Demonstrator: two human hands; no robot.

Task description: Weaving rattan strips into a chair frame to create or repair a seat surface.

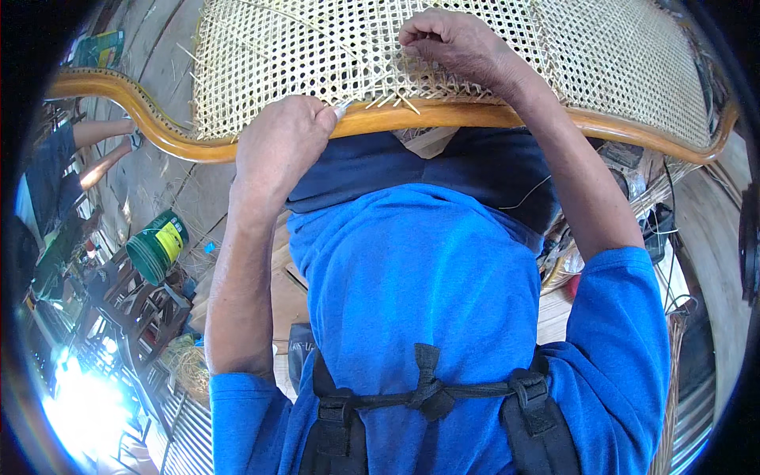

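Observation:
A woven cane panel (293, 63) with open holes lies across a curved, varnished wooden frame (443, 115) over my lap. My left hand (286, 142) is closed around a small tool (340, 110) with a pale handle and a thin metal tip, right at the frame's near rail. Just beyond that tip, several loose cane ends (392, 98) stick out over the rail. My right hand (459, 49) is curled above the weave, fingers pinched together; what they hold, if anything, is hidden.
A green bucket (158, 245) with a yellow label stands on the floor at left, and another green container (99, 49) is at far left. Another person's legs (103, 146) show there. Bundled cane strands and cables (661, 226) lie at right.

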